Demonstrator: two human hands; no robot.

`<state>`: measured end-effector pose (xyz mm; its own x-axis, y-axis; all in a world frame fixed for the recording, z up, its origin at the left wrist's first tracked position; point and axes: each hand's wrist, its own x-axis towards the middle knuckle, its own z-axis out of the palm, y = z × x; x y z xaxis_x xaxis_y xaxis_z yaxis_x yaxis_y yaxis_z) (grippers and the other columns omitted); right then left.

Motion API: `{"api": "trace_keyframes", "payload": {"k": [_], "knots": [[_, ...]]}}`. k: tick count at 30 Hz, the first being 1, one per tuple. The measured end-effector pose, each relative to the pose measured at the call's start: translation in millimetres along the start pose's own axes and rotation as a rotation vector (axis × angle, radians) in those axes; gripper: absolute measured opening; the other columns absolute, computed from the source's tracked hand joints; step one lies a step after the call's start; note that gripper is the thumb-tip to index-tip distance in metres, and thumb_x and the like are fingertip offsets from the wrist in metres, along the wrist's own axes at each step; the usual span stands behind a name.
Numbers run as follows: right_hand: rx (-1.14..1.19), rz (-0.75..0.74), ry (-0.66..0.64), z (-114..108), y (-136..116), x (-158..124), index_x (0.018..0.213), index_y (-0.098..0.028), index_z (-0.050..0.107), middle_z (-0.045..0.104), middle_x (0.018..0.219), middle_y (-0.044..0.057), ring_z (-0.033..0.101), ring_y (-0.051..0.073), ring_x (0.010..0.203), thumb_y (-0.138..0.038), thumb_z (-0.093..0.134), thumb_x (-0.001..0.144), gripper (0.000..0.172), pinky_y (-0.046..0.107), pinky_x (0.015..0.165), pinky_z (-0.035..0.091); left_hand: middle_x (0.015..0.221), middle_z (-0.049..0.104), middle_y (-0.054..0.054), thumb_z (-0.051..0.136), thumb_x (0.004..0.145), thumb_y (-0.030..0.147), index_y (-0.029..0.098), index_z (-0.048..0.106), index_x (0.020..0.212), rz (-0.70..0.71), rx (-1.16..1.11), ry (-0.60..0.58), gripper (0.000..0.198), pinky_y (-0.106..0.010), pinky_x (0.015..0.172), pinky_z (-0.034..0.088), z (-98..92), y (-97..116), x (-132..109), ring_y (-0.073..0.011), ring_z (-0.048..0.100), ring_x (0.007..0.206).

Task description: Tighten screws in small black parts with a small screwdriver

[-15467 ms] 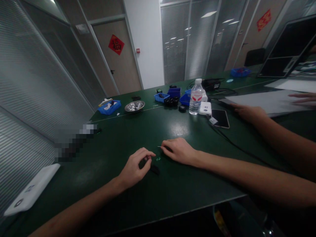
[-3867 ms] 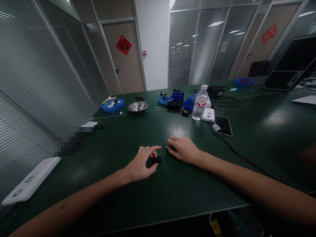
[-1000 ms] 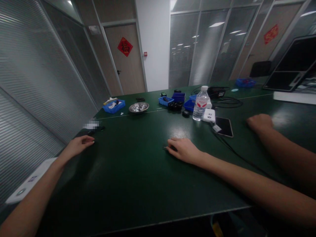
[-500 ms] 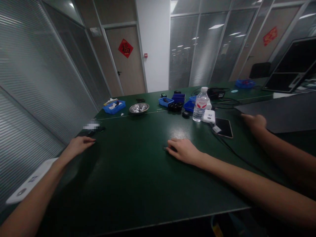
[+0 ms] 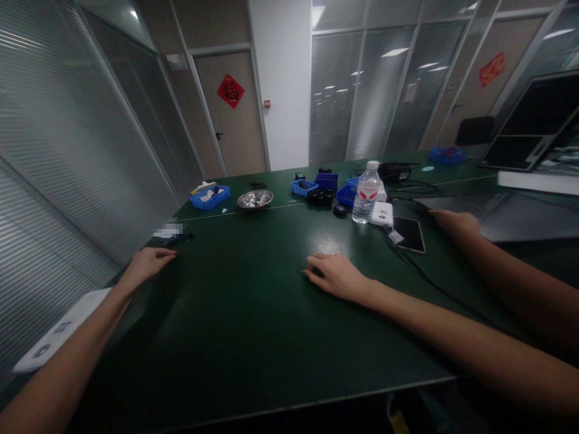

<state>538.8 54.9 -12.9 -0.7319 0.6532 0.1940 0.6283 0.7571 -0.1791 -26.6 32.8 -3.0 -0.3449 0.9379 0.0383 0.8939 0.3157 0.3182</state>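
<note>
My left hand (image 5: 151, 260) lies far out at the left edge of the green table (image 5: 253, 313), fingers stretched flat towards a small dark object (image 5: 181, 238) beside a blurred patch. Nothing shows in its fingers. My right hand (image 5: 333, 275) rests mid-table with its fingers curled over a thin metal tool (image 5: 302, 272); only the tool's tip sticks out to the left. The table between my two hands is bare.
Another person's hand (image 5: 455, 220) rests on a grey sheet (image 5: 520, 214) at the right. A water bottle (image 5: 364, 193), white power bank (image 5: 381, 214), phone (image 5: 409, 234) and cable (image 5: 429, 277) lie behind my right hand. Blue bins (image 5: 210, 196) and a metal bowl (image 5: 254, 198) stand further back. A white device (image 5: 58, 331) lies near left.
My left hand has left the small parts at mid-table and now rests at the far left. My right hand has stayed put. The other person's hand drew the grey sheet in.
</note>
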Motion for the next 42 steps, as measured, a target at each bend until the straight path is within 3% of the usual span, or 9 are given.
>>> {"api": "trace_keyframes", "payload": {"k": [3,8,16,20,24,27,30,34,42], "knots": [[-0.001,0.005,0.0,-0.3,0.0,-0.2,0.097,-0.019,0.059,0.062,0.09,0.003,0.053,0.013,0.07,-0.039,0.049,0.102,0.023,0.025,0.06,0.031,0.091,0.079,-0.008,0.057,0.084,0.045,0.021,0.078,0.111,-0.04,0.012,-0.026,0.041,-0.037,0.084,0.054,-1.0,1.5,-1.1,-0.0297,0.073,0.088],[0.03,0.013,-0.008,-3.2,-1.3,-1.0,0.098,-0.019,0.059,0.061,0.09,0.004,0.053,0.013,0.07,-0.039,0.049,0.102,0.023,0.025,0.059,0.031,0.112,0.077,-0.01,0.059,0.087,0.047,0.016,0.074,0.117,-0.039,-0.013,-0.022,0.047,-0.033,0.085,0.053,3.1,1.8,-5.9,-0.0283,0.071,0.098],[0.035,0.005,-0.006,-3.1,0.0,-0.8,0.099,-0.019,0.059,0.061,0.092,0.004,0.053,0.012,0.07,-0.039,0.048,0.102,0.023,0.024,0.06,0.032,0.117,0.074,-0.016,0.051,0.091,0.047,0.012,0.075,0.115,-0.024,0.012,0.113,0.049,-0.04,0.088,0.053,22.3,20.1,-14.1,-0.0372,0.07,0.103],[0.042,0.01,-0.018,-3.9,0.6,-0.7,0.1,-0.019,0.059,0.061,0.092,0.004,0.053,0.012,0.069,-0.039,0.048,0.102,0.023,0.024,0.059,0.031,0.127,0.07,-0.01,0.049,0.093,0.051,0.021,0.075,0.117,0.129,-0.128,0.008,0.046,-0.039,0.092,0.053,36.2,67.9,-34.7,-0.0325,0.067,0.112],[0.044,0.017,-0.024,-2.6,0.4,0.4,0.099,-0.019,0.058,0.062,0.09,0.003,0.053,0.012,0.068,-0.039,0.048,0.103,0.023,0.025,0.059,0.03,0.123,0.068,-0.008,0.044,0.098,0.055,0.031,0.073,0.119,0.471,-0.303,-0.234,0.043,-0.039,0.094,0.052,66.0,149.3,-85.6,-0.0266,0.064,0.111],[0.014,0.023,-0.009,1.3,0.8,1.3,0.099,-0.019,0.058,0.062,0.09,0.003,0.053,0.012,0.068,-0.04,0.048,0.102,0.024,0.025,0.059,0.029,0.118,0.067,-0.01,0.043,0.101,0.053,0.031,0.074,0.117,0.666,-0.342,-0.284,0.041,-0.04,0.09,0.05,86.6,207.4,-126.1,-0.0248,0.064,0.105],[-0.024,-0.004,0.009,4.8,1.8,1.3,0.098,-0.019,0.058,0.063,0.09,0.003,0.053,0.013,0.068,-0.041,0.048,0.102,0.024,0.026,0.059,0.028,0.112,0.066,-0.007,0.04,0.104,0.048,0.028,0.072,0.119,0.783,-0.335,-0.278,0.04,-0.038,0.089,0.048,95.6,245.9,-149.4,-0.0221,0.062,0.101],[0.009,-0.092,0.003,5.0,3.9,0.3,0.1,-0.02,0.058,0.063,0.092,0.003,0.054,0.013,0.069,-0.041,0.049,0.101,0.023,0.027,0.06,0.029,0.11,0.066,-0.005,0.043,0.105,0.043,0.024,0.07,0.118,0.801,-0.322,-0.263,0.036,-0.035,0.088,0.045,96.5,262.9,-155.3,-0.021,0.06,0.101],[0.086,-0.133,-0.022,1.5,6.4,-0.3,0.097,-0.019,0.06,0.064,0.091,0.003,0.053,0.012,0.068,-0.042,0.051,0.1,0.025,0.026,0.06,0.029,0.108,0.065,-0.004,0.044,0.105,0.043,0.024,0.07,0.117,0.759,-0.36,-0.297,0.035,-0.033,0.086,0.045,93.7,259.6,-156.4,-0.0201,0.059,0.099]]}}
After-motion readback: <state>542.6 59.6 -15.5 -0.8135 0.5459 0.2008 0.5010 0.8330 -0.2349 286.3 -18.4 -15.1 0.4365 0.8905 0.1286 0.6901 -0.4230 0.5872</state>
